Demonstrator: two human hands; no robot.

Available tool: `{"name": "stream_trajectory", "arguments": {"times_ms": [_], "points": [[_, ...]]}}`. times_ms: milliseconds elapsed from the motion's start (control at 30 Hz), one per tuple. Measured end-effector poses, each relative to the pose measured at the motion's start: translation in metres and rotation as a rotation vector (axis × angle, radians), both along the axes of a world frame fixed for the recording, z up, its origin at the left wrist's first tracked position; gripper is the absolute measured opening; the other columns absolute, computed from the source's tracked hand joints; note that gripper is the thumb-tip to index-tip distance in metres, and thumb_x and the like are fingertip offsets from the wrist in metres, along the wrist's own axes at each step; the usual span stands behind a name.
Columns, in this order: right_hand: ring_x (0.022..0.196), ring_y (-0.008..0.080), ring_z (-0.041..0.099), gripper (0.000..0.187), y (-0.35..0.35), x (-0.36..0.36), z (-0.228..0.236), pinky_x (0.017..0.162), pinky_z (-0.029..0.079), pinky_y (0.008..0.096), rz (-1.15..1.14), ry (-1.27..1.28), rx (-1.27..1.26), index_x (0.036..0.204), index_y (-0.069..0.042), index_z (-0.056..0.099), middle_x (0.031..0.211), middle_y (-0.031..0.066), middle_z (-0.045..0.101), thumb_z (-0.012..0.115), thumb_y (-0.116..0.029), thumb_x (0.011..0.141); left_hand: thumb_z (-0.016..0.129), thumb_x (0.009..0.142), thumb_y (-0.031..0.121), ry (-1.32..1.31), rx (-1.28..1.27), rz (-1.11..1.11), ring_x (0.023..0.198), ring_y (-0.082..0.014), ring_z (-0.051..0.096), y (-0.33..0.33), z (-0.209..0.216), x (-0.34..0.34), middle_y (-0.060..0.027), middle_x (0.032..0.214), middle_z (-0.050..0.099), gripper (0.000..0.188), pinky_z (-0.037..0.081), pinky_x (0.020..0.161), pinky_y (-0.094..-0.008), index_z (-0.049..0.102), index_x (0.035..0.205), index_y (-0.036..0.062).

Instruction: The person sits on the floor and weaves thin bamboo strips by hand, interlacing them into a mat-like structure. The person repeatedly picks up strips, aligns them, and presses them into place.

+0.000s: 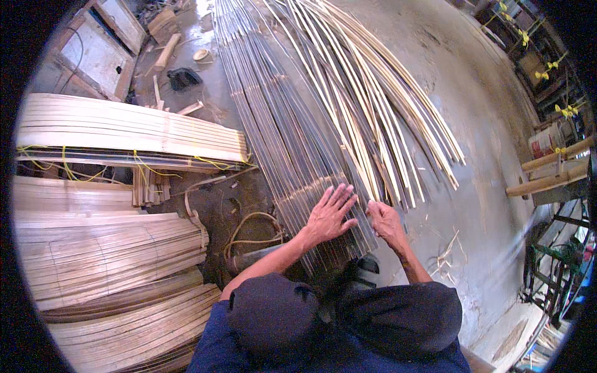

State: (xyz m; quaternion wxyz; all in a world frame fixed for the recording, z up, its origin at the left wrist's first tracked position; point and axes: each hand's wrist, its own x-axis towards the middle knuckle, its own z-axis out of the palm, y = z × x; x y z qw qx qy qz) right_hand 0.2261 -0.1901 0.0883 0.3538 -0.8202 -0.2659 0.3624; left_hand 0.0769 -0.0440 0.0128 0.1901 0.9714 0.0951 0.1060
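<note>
My left hand [331,216] lies flat, fingers spread, on the near part of a long mat of dark thin slats [273,112], tied across by rows of cord. At the mat's right edge my right hand [387,222] is closed, thumb and fingers pinched on the near end of a bamboo strip. The held part is hidden by the fingers. Beyond this hand, a loose bundle of pale and dark bamboo strips [398,93] fans out along the mat's right side. My knees in dark trousers are just below the hands.
Stacked pale slat mats [112,248] fill the left side, with another slat bundle [130,127] tied in yellow string above them. A looped cane [252,227] lies left of the mat. Wood shavings [449,253] litter the concrete floor at right. Wooden poles [553,180] jut in from the right.
</note>
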Motion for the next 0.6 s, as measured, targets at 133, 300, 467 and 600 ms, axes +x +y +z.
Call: {"name": "stream_trajectory", "arguments": {"times_ms": [133,300,467,600], "points": [[0.062,0.017,0.052,0.038,0.022,-0.028,0.042,0.06,0.045,0.0368,-0.042,-0.245,0.313,0.086,0.001,0.059,0.068,0.0128,0.056,0.05,-0.031,0.105,0.051,0.096,0.059,0.01,-0.017,0.013,0.151,-0.0339,0.023,0.005,0.0,-0.009,-0.0137,0.162,0.029,0.075,0.014,0.124,-0.05,0.04,0.151,0.0111],[0.064,0.0253,0.058,0.032,-0.004,-0.036,-0.01,0.064,0.049,0.0392,0.001,-0.35,0.213,0.1,-0.003,0.065,0.075,0.0191,0.061,0.052,-0.032,0.104,0.052,0.095,0.06,-0.075,-0.042,0.011,0.15,-0.0367,0.024,0.003,-0.001,-0.004,-0.0155,0.16,0.033,0.073,0.016,0.124,-0.0507,0.045,0.146,0.0092],[0.064,0.0355,0.061,0.036,-0.001,-0.038,-0.005,0.064,0.051,0.0432,0.005,-0.374,0.115,0.135,-0.024,0.063,0.079,0.0237,0.064,0.057,-0.036,0.102,0.048,0.098,0.058,0.022,-0.072,0.002,0.151,-0.037,0.022,0.005,0.003,-0.004,-0.0165,0.161,0.031,0.071,0.013,0.124,-0.0504,0.044,0.148,0.0077],[0.06,0.0354,0.06,0.041,-0.009,-0.033,-0.019,0.061,0.05,0.0405,0.005,-0.34,0.234,0.139,-0.032,0.059,0.076,0.0262,0.06,0.063,-0.029,0.098,0.049,0.097,0.056,-0.038,-0.068,0.004,0.15,-0.0368,0.025,0.002,0.004,-0.003,-0.0167,0.159,0.033,0.071,0.015,0.124,-0.0518,0.042,0.15,0.0088]]}}
